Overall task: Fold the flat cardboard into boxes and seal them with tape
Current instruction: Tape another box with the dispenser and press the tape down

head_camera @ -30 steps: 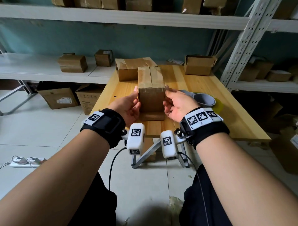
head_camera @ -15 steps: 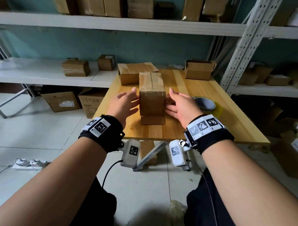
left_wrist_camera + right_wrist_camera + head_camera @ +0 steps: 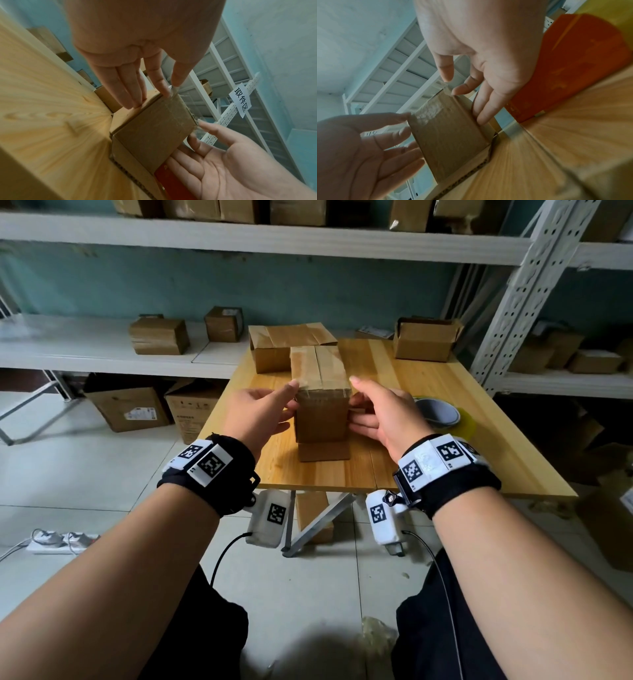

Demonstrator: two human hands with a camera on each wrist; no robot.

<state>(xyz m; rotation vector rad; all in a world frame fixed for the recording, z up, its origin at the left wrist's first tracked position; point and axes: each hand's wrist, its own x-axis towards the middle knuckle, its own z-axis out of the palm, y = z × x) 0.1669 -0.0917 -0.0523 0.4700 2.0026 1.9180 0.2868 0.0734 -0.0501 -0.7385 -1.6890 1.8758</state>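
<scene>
The taped box (image 3: 322, 409) stood upright on the counter (image 3: 424, 419), near its front edge. The left hand (image 3: 255, 414) and right hand (image 3: 383, 414) flanked it, fingers straight, touching its sides. A rack label (image 3: 241, 100) read "取件区".

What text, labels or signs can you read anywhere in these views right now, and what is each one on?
"取件区": handwritten on a paper sign fixed to the white perforated rack upright, left wrist view.
A second paper sign behind the left hand, right wrist view: only partly visible, unreadable.
White labels on the floor cartons, head view: too small to read.
Wristband tags: square coded patterns, no words.
</scene>
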